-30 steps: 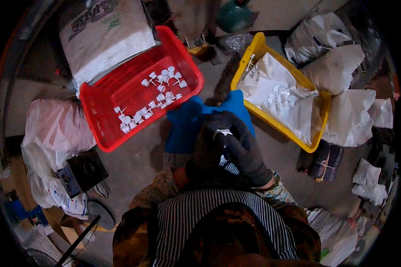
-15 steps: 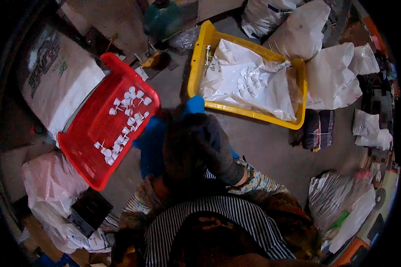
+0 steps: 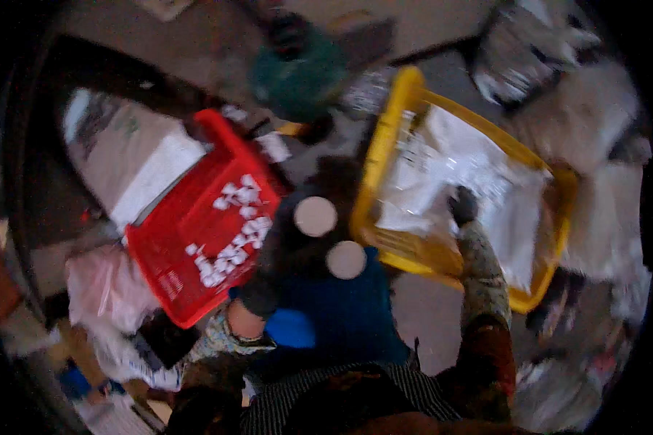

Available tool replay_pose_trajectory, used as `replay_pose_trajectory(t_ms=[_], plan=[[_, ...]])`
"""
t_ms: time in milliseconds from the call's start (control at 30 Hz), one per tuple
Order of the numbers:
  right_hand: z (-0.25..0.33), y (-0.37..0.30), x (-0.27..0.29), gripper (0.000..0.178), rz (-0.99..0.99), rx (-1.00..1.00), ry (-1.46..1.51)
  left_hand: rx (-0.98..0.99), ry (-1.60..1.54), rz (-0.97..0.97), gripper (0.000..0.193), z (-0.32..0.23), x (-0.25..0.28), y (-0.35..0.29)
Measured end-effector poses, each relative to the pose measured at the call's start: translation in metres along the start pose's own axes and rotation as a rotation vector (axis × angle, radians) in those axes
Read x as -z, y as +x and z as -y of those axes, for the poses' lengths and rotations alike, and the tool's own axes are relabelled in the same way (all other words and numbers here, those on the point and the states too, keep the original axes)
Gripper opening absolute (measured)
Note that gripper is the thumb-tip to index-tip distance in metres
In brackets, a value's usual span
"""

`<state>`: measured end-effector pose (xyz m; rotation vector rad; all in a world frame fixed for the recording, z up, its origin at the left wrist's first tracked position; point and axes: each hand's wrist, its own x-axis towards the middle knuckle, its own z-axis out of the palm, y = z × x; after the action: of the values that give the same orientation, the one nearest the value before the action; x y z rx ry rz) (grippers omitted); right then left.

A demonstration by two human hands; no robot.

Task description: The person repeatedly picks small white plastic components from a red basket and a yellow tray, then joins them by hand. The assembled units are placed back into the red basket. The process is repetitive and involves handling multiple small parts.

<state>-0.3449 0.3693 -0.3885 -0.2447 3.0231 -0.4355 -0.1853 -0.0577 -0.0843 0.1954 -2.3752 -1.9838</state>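
Observation:
My left hand (image 3: 268, 250), in a dark glove, reaches forward beside the red tub (image 3: 168, 250). Two pale round discs (image 3: 315, 216) show against dark shapes just right of it, above blue cloth (image 3: 355, 312) over my lap. Whether the left hand holds them is lost in shadow. My right hand (image 3: 463, 206), also dark-gloved, is over the yellow tub (image 3: 406, 262), at the near side of a pile of small white pieces (image 3: 479, 181). These lie on a white plastic sheet (image 3: 515, 235). Motion smears its fingers. White stemmed caps (image 3: 243, 239) are scattered inside the red tub.
A white sack (image 3: 152, 167) leans behind the red tub, with a pinkish bag (image 3: 109, 279) at its near left. Beyond stands a green rounded container (image 3: 297, 72). Several pale sacks (image 3: 584, 119) crowd the far right, past the yellow tub.
My hands were together in front of me; now they are apart, the right one in the yellow tub and the left beside the red one. The view has shifted, and two pale discs now show.

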Motion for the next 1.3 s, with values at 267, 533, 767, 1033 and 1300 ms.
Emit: replay_pose_trajectory(t_ms=[267,533,767,1033,1300], plan=[[-0.001,0.012,-0.043,0.015,0.177,-0.122,-0.341,0.207,-0.062,-0.105,0.065,-0.035,0.008,0.017],[0.021,0.01,-0.021,0.018,0.032,-0.251,-0.224,0.114,-0.105,-0.079,0.064,-0.059,0.006,0.011],[0.156,-0.046,0.145,0.029,0.136,-0.257,1.353,0.072,-0.184,-0.169,0.064,-0.067,-0.005,-0.019],[0.335,-0.18,0.321,0.064,0.049,0.301,1.133,-0.312,-0.03,-0.194,0.052,-0.077,-0.036,-0.087],[0.357,-0.237,0.328,0.052,0.123,0.368,1.34,0.214,-0.415,0.023,0.038,-0.112,-0.029,-0.185]])
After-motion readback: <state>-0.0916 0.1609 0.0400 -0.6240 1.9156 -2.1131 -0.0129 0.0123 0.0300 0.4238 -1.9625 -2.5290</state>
